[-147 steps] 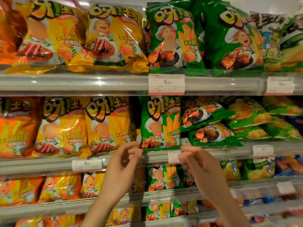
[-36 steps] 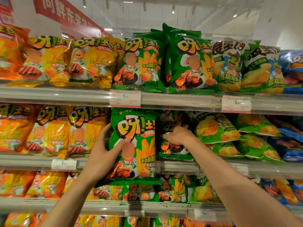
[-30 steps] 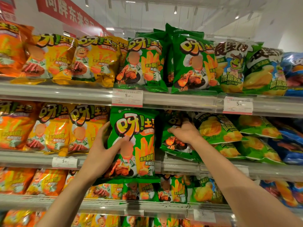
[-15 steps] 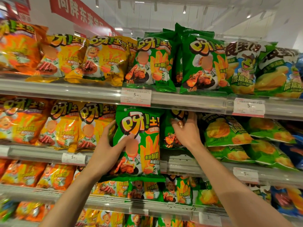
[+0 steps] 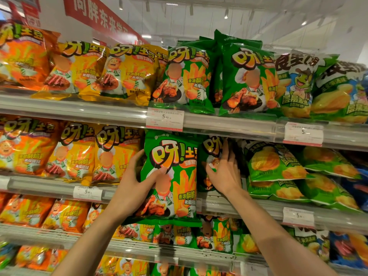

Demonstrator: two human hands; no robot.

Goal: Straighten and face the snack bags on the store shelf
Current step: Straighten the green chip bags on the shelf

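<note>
Right hand (image 5: 224,172) now flatter, fingers straight against rear green bag (image 5: 209,156); left hand (image 5: 135,184) gripping front green bag (image 5: 175,176).

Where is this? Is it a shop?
Yes, most likely a supermarket snack aisle. Long shelves hold rows of matching snack bags, white price tags are clipped along the shelf edges, and a red banner hangs overhead.

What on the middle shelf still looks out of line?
The green and yellow corn chip bags right of the right hand lie tipped back and stacked, not upright. The large green fries bag in the left hand hangs out past the shelf edge.
</note>
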